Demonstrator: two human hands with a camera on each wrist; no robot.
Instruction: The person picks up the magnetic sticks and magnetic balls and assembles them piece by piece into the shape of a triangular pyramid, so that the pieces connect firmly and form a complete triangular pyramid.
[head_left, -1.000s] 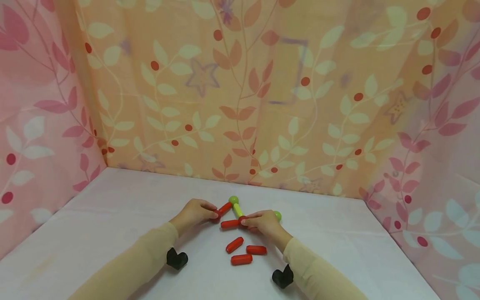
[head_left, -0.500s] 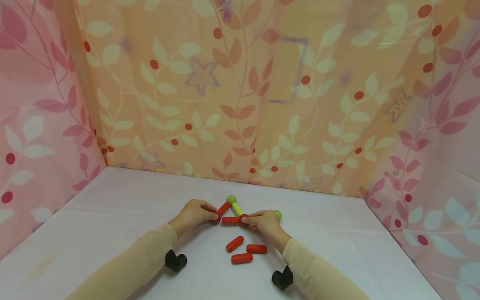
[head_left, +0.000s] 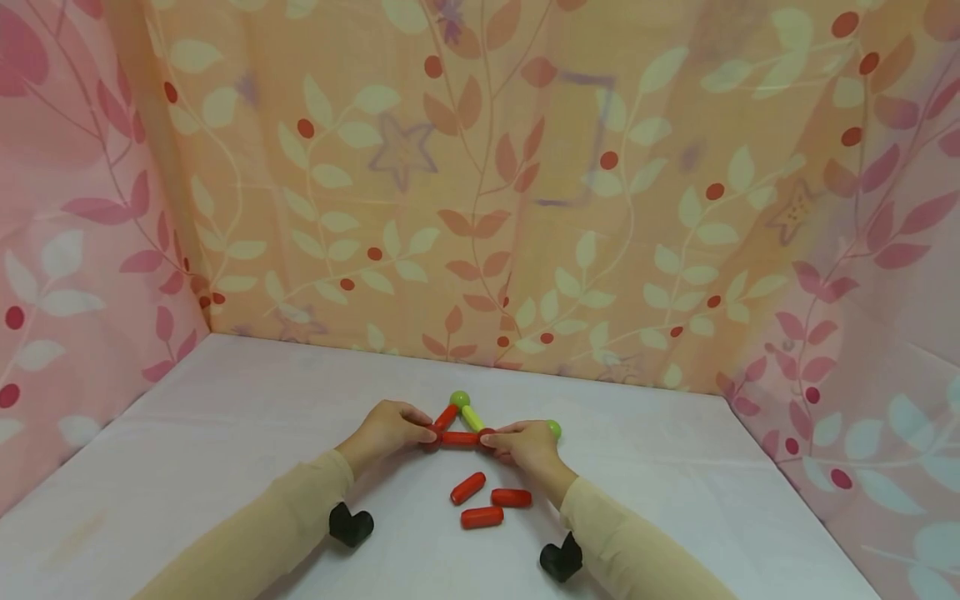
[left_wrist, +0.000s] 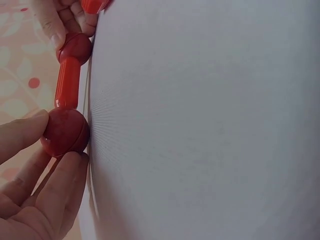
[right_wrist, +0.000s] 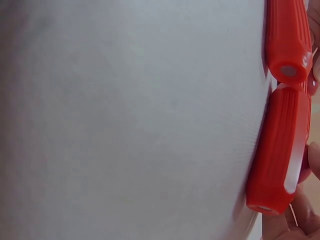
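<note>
A flat triangle of magnetic rods and balls lies on the white table. My left hand pinches the red ball at its left corner between thumb and fingers. At the right corner my right hand grips another red ball. A red rod spans the two balls, its ends right at both. From the left ball a second red rod runs to a green ball at the far corner. A yellow rod joins that green ball to the right corner.
Several loose red rods, among them a slanted rod, a right-hand rod and a front rod, lie nearer the body. Another green ball shows behind the right hand. A patterned curtain borders the table.
The front red rod's free left end has swung away from the body to meet the left red ball, closing the triangle. The far green ball has shifted slightly left. Both hands keep their grip.
</note>
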